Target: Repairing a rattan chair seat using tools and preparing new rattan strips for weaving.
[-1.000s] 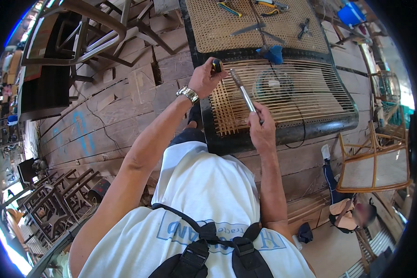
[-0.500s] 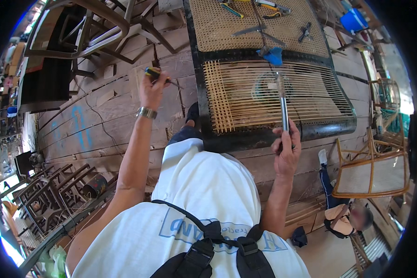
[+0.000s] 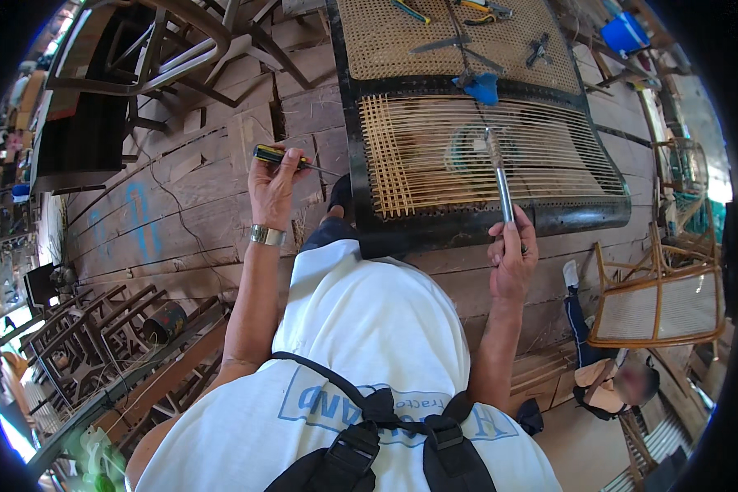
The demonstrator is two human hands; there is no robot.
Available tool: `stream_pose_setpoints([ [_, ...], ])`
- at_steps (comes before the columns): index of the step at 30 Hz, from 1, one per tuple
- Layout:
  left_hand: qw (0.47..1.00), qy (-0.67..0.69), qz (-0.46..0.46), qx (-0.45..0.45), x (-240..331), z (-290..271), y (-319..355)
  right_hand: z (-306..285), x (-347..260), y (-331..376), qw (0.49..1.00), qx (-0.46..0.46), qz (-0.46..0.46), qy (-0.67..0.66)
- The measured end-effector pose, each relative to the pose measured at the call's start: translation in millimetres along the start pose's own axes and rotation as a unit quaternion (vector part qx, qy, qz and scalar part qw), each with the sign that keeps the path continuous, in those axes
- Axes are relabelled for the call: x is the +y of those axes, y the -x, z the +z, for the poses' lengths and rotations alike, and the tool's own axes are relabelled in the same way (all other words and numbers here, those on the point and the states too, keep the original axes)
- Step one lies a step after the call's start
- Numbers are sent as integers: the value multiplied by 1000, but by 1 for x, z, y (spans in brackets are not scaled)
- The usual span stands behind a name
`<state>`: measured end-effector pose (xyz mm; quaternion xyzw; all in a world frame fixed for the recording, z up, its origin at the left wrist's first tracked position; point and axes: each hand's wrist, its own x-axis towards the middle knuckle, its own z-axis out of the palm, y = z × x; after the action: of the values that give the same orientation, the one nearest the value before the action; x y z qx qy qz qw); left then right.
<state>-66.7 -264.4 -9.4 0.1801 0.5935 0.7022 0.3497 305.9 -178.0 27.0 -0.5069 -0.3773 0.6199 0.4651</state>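
Observation:
My left hand (image 3: 271,190) is closed around a screwdriver (image 3: 269,154) with a black and yellow handle, held above the plank floor left of a dark chair frame (image 3: 418,239). Its thin shaft points right, towards the frame. In my right hand (image 3: 512,261) is a hammer (image 3: 503,187) with a shiny metal handle, its head away from me over the half-woven seat panel. Long cane strands (image 3: 549,160) run across that panel, crossed by a tight weave (image 3: 385,156) at its left end. Whether the hammer touches the strands I cannot tell.
On the finished cane panel (image 3: 385,49) lie pliers (image 3: 476,11), a blade-like tool (image 3: 439,44) and a blue piece (image 3: 482,88). Wooden chair frames (image 3: 180,82) stand left. A rattan chair (image 3: 660,312) and a seated person (image 3: 607,377) are at right.
My left hand has come nearer to my body, and the screwdriver now points more towards the chair frame. My right hand keeps the hammer over the strands, nearly unmoved.

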Motion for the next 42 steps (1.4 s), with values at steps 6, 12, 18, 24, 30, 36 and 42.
stream_pose_setpoints([
  [6, 999, -21, -4, -27, -4, 8, 1, -6, 5, 5, 999, -11, 17, -33],
  [12, 1000, 5, -17, -21, -4, 20, 0, 19, -1, 1, 997, -67, 8, -29],
  [18, 999, 32, -37, -3, -20, 14, -25, 44, -15, -23, 994, -102, 42, 1],
  [24, 997, 30, -62, 20, -39, 9, -78, 55, -28, -52, 987, -116, 109, 15],
  [30, 996, 16, -73, 39, -51, 2, -105, 64, -31, -91, 984, -104, 135, 60],
  [36, 993, 16, -69, 92, -50, 11, -92, 67, -19, -144, 964, -149, 208, 75],
  [42, 987, -7, -25, 162, -39, 41, -60, 47, -31, -199, 929, -249, 203, 186],
])
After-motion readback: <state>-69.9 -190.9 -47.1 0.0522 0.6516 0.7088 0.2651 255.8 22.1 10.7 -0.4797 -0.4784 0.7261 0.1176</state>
